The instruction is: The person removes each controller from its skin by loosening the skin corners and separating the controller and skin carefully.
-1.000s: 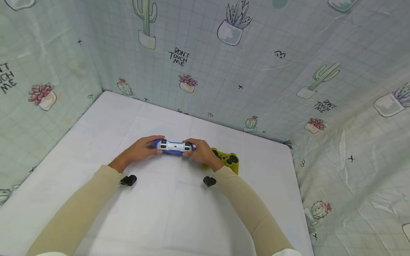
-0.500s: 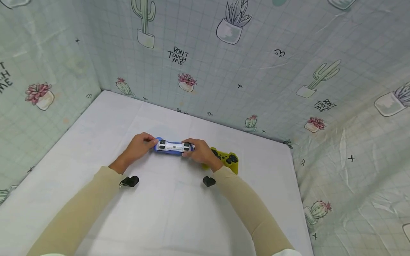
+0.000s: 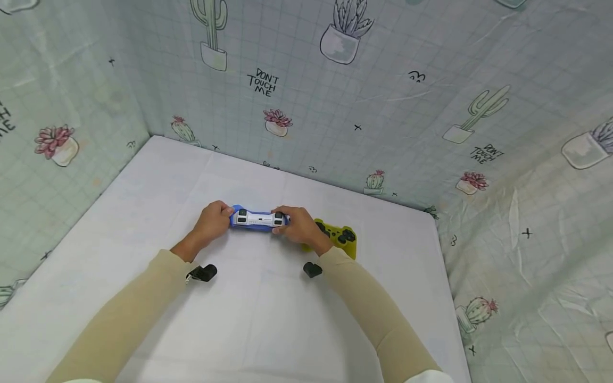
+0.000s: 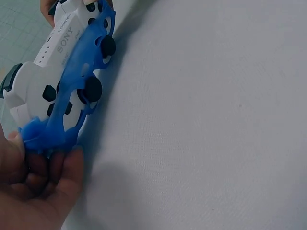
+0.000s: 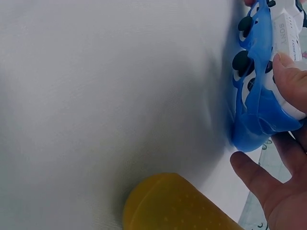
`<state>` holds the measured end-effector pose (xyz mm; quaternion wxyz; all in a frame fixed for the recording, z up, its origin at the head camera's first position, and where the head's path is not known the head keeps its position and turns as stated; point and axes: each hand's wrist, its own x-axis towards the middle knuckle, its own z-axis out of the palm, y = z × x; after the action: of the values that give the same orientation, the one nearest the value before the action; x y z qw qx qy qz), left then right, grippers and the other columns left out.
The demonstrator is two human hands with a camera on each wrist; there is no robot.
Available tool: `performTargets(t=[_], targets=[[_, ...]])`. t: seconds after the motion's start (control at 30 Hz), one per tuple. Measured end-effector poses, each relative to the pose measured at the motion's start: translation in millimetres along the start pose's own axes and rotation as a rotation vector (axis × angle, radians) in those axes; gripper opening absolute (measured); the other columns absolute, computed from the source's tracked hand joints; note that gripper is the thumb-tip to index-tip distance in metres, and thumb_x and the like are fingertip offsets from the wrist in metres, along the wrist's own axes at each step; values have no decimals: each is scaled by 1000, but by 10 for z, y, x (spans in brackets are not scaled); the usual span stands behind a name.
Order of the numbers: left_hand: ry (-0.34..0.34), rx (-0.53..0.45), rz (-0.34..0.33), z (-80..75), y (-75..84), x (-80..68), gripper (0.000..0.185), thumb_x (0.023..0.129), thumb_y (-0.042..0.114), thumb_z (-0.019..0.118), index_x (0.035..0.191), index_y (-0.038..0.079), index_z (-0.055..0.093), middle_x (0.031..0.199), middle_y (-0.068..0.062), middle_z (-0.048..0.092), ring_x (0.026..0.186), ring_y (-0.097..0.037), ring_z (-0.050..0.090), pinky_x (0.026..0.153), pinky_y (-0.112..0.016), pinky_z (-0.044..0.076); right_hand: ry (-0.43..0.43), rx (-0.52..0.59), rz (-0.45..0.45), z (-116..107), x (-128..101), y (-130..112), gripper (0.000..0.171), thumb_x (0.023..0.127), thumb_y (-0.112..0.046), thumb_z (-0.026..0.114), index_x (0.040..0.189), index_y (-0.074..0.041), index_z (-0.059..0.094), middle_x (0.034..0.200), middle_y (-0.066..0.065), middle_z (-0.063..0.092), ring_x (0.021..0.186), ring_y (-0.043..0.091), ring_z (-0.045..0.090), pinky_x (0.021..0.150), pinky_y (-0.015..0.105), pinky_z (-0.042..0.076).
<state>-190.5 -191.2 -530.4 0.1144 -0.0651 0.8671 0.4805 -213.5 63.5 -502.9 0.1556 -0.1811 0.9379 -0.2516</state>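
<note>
At the near left corner, the left hand (image 4: pixel 33 191) pinches the end of a blue silicone cover (image 4: pixel 79 98) stretched over a white game controller (image 4: pixel 36 79). The controller stands on its edge, thumbsticks facing right, on the white bench (image 4: pixel 216 120).

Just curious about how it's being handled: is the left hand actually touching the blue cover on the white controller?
Touching. In the left wrist view, the left hand has its fingertips pinching the blue cover at the end of the white controller.
</note>
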Motion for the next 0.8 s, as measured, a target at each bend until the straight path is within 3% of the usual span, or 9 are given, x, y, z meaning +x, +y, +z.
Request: performTargets(t=[0.17, 0.3, 0.43, 0.5, 0.6, 0.7, 0.8], targets=[[-33, -17, -69, -12, -64, 94, 42, 114, 22, 34, 130, -14, 49, 115, -25, 63, 90, -23, 68, 71, -26, 50, -9, -4, 3, 0, 27, -8, 50, 94, -24, 78, 142, -24, 64, 149, 4, 63, 135, 23, 57, 119, 45, 45], [-11, 5, -103, -45, -43, 178, 41, 113, 22, 37, 123, -15, 54, 86, -14, 66, 76, -19, 65, 69, -28, 50, 4, 5, 7, -33, 60, -15, 47, 94, -23, 78, 139, -23, 66, 144, 3, 66, 132, 23, 58, 119, 47, 45], [2, 31, -116, -59, 7, 211, 39, 112, 21, 41, 110, -12, 62, 60, -2, 59, 67, -18, 57, 68, -29, 45, 3, 13, 8, -73, 74, 4, 46, 95, -24, 77, 139, -23, 66, 143, 3, 66, 134, 24, 57, 120, 49, 43], [-28, -31, -98, -84, -10, 202, 38, 112, 20, 41, 111, -12, 61, 63, -2, 59, 65, -15, 58, 66, -28, 49, 5, 21, 16, -79, 86, 9, 45, 95, -25, 77, 138, -22, 67, 143, 3, 66, 135, 25, 56, 121, 50, 42], [-60, -115, -53, -97, -92, 150, 32, 112, 18, 45, 118, -10, 57, 81, -8, 63, 70, -13, 60, 65, -25, 55, 3, 39, 30, -65, 74, 34, 45, 94, -25, 78, 138, -22, 67, 143, 4, 66, 137, 26, 56, 120, 51, 43], [-11, -109, 32, -119, -157, 85, 28, 110, 17, 50, 125, -6, 56, 104, -16, 64, 84, -19, 63, 71, -24, 56, 4, 64, 16, -42, 55, 49, 47, 93, -25, 79, 138, -21, 67, 144, 5, 66, 135, 27, 58, 118, 51, 45], [37, -111, 37, -153, -111, 16, 33, 109, 22, 53, 129, -3, 56, 116, -19, 64, 91, -21, 65, 74, -23, 54, 18, 80, -3, -55, 65, 19, 48, 93, -23, 79, 140, -20, 67, 145, 7, 65, 132, 27, 59, 116, 50, 46]])
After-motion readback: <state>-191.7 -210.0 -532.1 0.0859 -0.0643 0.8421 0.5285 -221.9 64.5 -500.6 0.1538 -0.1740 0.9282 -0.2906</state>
